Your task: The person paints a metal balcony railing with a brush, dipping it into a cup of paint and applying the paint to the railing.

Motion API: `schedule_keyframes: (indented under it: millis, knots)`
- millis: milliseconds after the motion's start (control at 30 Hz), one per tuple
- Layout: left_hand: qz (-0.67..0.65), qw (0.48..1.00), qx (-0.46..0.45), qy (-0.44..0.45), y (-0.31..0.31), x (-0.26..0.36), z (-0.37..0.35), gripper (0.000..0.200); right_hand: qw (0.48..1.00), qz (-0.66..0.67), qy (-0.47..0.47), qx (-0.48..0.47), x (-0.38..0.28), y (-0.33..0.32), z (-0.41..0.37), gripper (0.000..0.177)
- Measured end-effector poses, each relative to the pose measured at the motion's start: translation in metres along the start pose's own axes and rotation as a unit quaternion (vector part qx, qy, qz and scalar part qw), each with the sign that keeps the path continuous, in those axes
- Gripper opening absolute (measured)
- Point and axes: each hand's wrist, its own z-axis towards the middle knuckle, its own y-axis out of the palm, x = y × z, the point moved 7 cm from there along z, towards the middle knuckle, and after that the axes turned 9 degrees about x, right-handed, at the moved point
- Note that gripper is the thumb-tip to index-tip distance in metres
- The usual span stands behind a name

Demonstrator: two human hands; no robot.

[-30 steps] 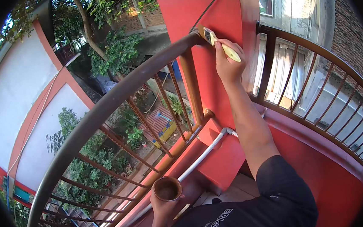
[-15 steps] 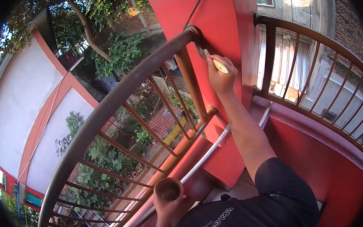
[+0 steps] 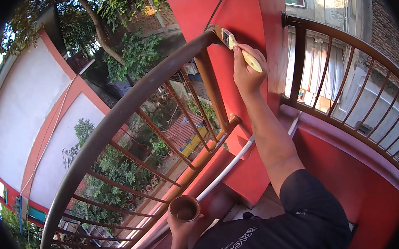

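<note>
My right hand (image 3: 250,69) is closed around the pale handle of a paintbrush (image 3: 229,39). Its bristles touch the end of the brown handrail (image 3: 127,95), where the rail meets the red pillar (image 3: 242,9). Low in the view, my left hand (image 3: 181,225) grips a brown cup (image 3: 184,208) from below and the side, its open top facing up. Dark brown liquid, apparently paint, shows inside the cup. The cup is close beside the railing's lower bar (image 3: 185,179).
A second brown railing (image 3: 350,42) runs off to the right of the pillar. A white pipe (image 3: 226,171) lies along the base of the near railing. Beyond the bars, well below, are plants (image 3: 119,177) and a pinkish-white building (image 3: 29,100).
My right hand has moved slightly up and right, and the brush has swung from the rail's underside to its upper end by the pillar. The left hand with the cup stays put.
</note>
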Motion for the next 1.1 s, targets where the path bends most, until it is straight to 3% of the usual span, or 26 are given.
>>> schedule_keyframes:
  millis: [167,367,633,767,967,1033,1100]
  knots:
    - [0.027,0.999,0.016,0.026,-0.004,-0.011,0.000,0.083,0.999,0.005,0.037,-0.014,0.017,-0.011,-0.050,0.007]
    - [0.058,0.997,0.024,0.038,-0.009,-0.016,-0.004,0.085,0.994,0.004,0.103,-0.020,0.026,-0.002,-0.048,0.007]
    - [0.046,0.998,0.038,0.023,-0.012,-0.009,-0.006,0.086,0.976,0.035,0.204,0.066,0.032,-0.018,-0.045,0.003]
    - [0.085,0.995,0.040,0.030,-0.014,-0.009,-0.007,0.086,0.991,0.003,0.136,0.012,0.020,0.000,-0.048,0.003]
    - [0.072,0.996,0.048,0.029,-0.013,-0.014,-0.007,0.088,0.995,0.001,0.085,0.060,0.003,-0.010,-0.012,0.006]
    - [0.113,0.992,0.046,0.032,-0.016,-0.014,-0.009,0.089,1.000,0.010,0.017,0.024,-0.001,0.005,0.004,0.006]
    - [0.086,0.995,0.041,0.043,-0.017,-0.027,-0.007,0.089,0.998,-0.011,0.012,-0.059,0.009,0.017,0.008,0.009]
